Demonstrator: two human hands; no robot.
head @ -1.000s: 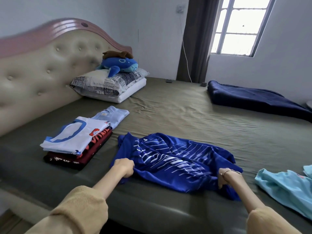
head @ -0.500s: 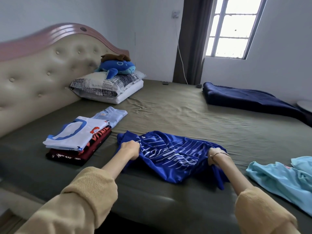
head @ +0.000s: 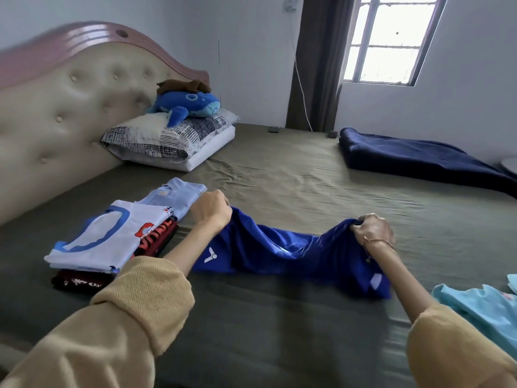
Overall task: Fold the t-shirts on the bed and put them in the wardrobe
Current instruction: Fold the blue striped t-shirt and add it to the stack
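Observation:
A royal blue t-shirt (head: pixel 279 247) with a small white logo hangs stretched between my two hands just above the olive bed sheet (head: pixel 279 186). My left hand (head: pixel 209 210) grips its left end and my right hand (head: pixel 372 231), with a bracelet at the wrist, grips its right end. To the left lies a stack of folded t-shirts (head: pixel 112 239), white-and-blue on top, red and black beneath, a pale blue one behind. A light turquoise t-shirt (head: pixel 475 306) lies unfolded at the right edge. No wardrobe is in view.
A padded headboard (head: pixel 70 113) runs along the left. Pillows (head: pixel 173 141) with a blue plush toy (head: pixel 187 105) sit at the head end. A dark navy blanket (head: pixel 414 161) lies at the far right, below a window with a dark curtain.
Both hands have lifted and carried the near edge of the blue t-shirt away from me, folding it over so its plain side with the logo now shows.

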